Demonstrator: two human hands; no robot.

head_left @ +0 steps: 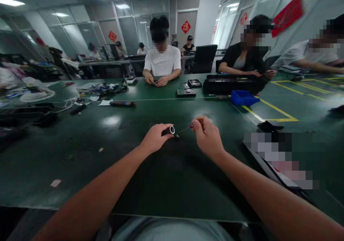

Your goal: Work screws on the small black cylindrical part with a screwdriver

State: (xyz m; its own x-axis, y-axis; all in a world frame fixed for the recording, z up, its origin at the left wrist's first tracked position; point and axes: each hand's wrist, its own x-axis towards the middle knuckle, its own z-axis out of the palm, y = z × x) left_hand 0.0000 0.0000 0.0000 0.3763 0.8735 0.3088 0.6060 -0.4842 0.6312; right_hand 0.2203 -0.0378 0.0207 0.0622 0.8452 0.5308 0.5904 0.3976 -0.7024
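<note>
My left hand (pixel 156 137) is closed around a black cylinder (pixel 167 131) whose round end carries a bright white ring and faces right. Between the fingers of my right hand (pixel 206 135) is a thin screwdriver (pixel 185 129), its shaft pointing left and slightly down toward the cylinder. Just below the ringed end, close to the screwdriver's tip, is a small dark piece (pixel 177 136); whether it is attached to the cylinder or lies apart, I cannot tell. Both hands are low over the green tabletop (pixel 172 183).
A grey and black tool (pixel 123 103) lies ahead on the left, with tangled wires (pixel 104 88) beyond. Dark rectangular devices (pixel 186 92), a long black case (pixel 233 84) and a blue bin (pixel 244 97) are ahead right. A folder (pixel 279 165) lies right. A co-worker (pixel 162 61) sits opposite.
</note>
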